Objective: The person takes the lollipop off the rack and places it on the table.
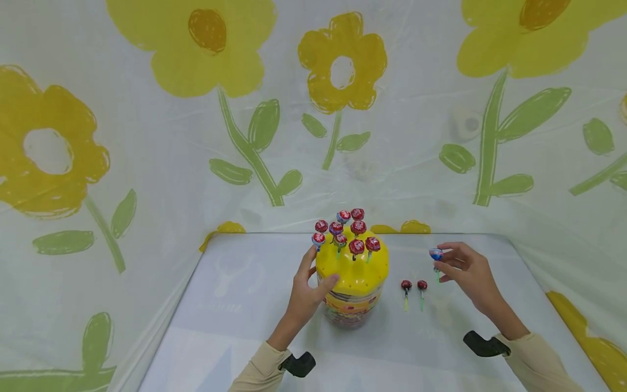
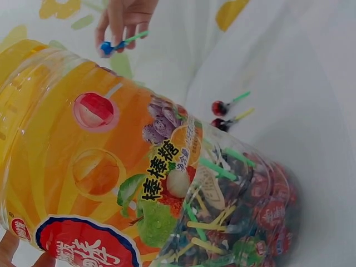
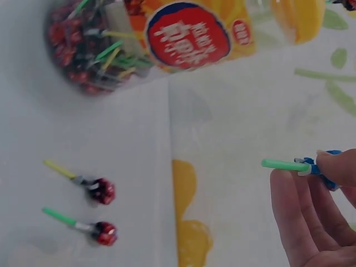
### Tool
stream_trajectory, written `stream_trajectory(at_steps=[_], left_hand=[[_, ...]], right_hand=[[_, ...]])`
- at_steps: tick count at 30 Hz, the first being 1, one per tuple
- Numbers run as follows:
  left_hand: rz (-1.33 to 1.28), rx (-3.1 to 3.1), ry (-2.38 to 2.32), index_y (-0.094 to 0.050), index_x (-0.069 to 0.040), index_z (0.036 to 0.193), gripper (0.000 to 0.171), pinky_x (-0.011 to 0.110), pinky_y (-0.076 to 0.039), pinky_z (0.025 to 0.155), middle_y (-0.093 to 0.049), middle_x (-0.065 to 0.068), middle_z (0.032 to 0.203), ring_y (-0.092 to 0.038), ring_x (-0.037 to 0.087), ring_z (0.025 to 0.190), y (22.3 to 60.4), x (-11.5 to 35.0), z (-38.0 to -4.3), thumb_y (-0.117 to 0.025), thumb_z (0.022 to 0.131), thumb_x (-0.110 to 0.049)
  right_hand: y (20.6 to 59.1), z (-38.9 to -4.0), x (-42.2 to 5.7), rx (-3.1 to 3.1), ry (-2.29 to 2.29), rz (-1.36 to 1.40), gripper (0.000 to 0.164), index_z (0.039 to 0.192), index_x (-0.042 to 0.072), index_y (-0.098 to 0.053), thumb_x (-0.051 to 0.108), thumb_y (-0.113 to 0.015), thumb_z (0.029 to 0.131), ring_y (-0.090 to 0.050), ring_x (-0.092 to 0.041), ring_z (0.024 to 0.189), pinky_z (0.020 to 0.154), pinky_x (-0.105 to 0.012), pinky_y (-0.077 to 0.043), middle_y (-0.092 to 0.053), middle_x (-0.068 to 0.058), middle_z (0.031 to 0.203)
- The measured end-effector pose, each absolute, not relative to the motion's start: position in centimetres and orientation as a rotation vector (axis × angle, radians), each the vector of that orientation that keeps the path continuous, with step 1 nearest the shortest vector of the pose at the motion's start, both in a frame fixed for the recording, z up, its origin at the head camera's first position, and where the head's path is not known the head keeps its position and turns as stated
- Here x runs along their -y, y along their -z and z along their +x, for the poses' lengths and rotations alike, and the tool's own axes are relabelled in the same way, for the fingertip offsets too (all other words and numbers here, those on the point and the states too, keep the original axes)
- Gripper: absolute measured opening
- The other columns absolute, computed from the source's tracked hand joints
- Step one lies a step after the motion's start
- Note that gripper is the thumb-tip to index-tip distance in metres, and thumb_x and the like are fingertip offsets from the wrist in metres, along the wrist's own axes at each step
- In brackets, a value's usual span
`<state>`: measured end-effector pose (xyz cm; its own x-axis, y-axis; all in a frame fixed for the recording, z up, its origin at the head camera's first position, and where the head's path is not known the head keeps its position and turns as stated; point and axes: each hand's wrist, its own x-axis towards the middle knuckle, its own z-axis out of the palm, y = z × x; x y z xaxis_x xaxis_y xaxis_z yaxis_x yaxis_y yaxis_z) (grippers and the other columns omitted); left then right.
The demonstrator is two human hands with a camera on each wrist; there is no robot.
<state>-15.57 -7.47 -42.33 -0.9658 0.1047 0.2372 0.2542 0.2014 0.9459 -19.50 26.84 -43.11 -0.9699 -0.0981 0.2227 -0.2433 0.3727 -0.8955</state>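
Observation:
A clear plastic lollipop jar stands upright on the table, with a yellow lid. Several wrapped lollipops, red or red and blue, stick up out of the lid. My left hand grips the jar at the lid's left edge, thumb in front and fingers behind. Off to the jar's right, my right hand pinches a blue-wrapped lollipop above the table; its green stick points away from the fingers. Two dark red lollipops lie side by side between the jar and that hand.
More lollipops fill the bottom of the jar, behind a printed orange label. The white table ends at a back edge, where a flower-printed curtain hangs. Both wrists wear black devices.

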Motion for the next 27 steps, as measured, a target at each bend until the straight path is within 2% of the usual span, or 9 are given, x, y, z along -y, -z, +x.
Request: stream_trajectory(at_steps=[7, 17, 23, 27], left_hand=[[-0.340, 2.348, 1.884, -0.022, -0.002, 0.149, 0.073, 0.051, -0.028, 0.108, -0.026, 0.011, 0.153, -0.024, 0.028, 0.139, 42.3, 7.5, -15.5, -0.061, 0.090, -0.021], [-0.341, 2.348, 1.900, -0.022, -0.003, 0.149, 0.072, 0.051, -0.027, 0.109, -0.026, 0.011, 0.153, -0.024, 0.027, 0.139, 42.0, 7.5, -15.6, -0.061, 0.090, -0.019], [-0.346, 2.344, 1.899, -0.023, -0.003, 0.149, 0.072, 0.050, -0.029, 0.108, -0.027, 0.011, 0.152, -0.025, 0.027, 0.138, 41.9, 7.4, -15.5, -0.061, 0.090, -0.019], [-0.344, 2.342, 1.895, -0.023, -0.003, 0.149, 0.072, 0.050, -0.029, 0.108, -0.027, 0.011, 0.152, -0.025, 0.027, 0.138, 41.9, 7.4, -15.5, -0.061, 0.090, -0.019]], right_hand=[[45.8, -19.7, -28.0, 2.539, -1.641, 0.218, 0.037, 0.120, -0.003, -0.052, 0.010, -0.066, 0.088, -0.068, -0.017, 0.079, 0.058, -0.034, -0.057, -0.061, -0.013, 0.094], [49.6, -20.4, -29.4, 2.624, -1.677, 0.022, 0.038, 0.122, -0.003, -0.050, 0.010, -0.064, 0.090, -0.067, -0.014, 0.078, 0.060, -0.033, -0.057, -0.061, -0.017, 0.095], [52.4, -20.7, -30.3, 2.655, -1.658, -0.096, 0.041, 0.121, -0.002, -0.049, 0.014, -0.066, 0.088, -0.066, -0.011, 0.076, 0.058, -0.032, -0.057, -0.062, -0.009, 0.090], [53.9, -20.9, -30.7, 2.692, -1.631, -0.141, 0.039, 0.121, -0.003, -0.049, 0.012, -0.065, 0.088, -0.066, -0.016, 0.077, 0.059, -0.030, -0.057, -0.062, -0.013, 0.093]])
